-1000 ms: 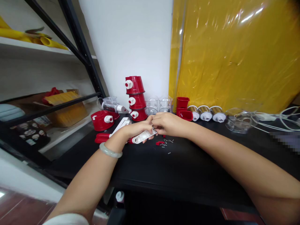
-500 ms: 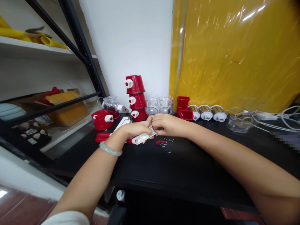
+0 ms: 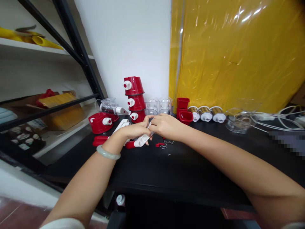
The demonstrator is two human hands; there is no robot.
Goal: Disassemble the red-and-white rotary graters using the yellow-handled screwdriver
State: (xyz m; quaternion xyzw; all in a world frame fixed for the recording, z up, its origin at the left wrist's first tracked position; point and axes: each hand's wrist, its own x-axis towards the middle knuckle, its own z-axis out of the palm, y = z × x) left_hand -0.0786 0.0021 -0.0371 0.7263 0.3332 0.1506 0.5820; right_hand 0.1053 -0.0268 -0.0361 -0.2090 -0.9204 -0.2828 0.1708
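Note:
A white, hollow-backed plastic crank handle (image 3: 142, 140) is held above the black table, tilted with its lower end toward me. My left hand (image 3: 136, 130) is closed around it from the left, thumb on top and fingertips showing underneath. My right hand (image 3: 165, 126) is closed over its upper end, fingers curled in against the left hand. Whether a small part sits between those fingers is hidden. Just below and right of the hands lie a small red plastic piece (image 3: 159, 144) and several short metal pins (image 3: 169, 142). Left of them are red handle grips (image 3: 101, 140) and white cranks (image 3: 122, 125).
Stacked red grater bodies (image 3: 134, 86) stand by the wall, another red body (image 3: 98, 124) to their left. Clear hoppers (image 3: 164, 105), red pushers (image 3: 186, 117) and metal drums (image 3: 205, 114) line the back. A clear part (image 3: 234, 124) and white cables (image 3: 283, 119) are at right.
The crank handle has turned more steeply, and my right hand has come farther over it, closer to the left hand. The whole view has shifted slightly.

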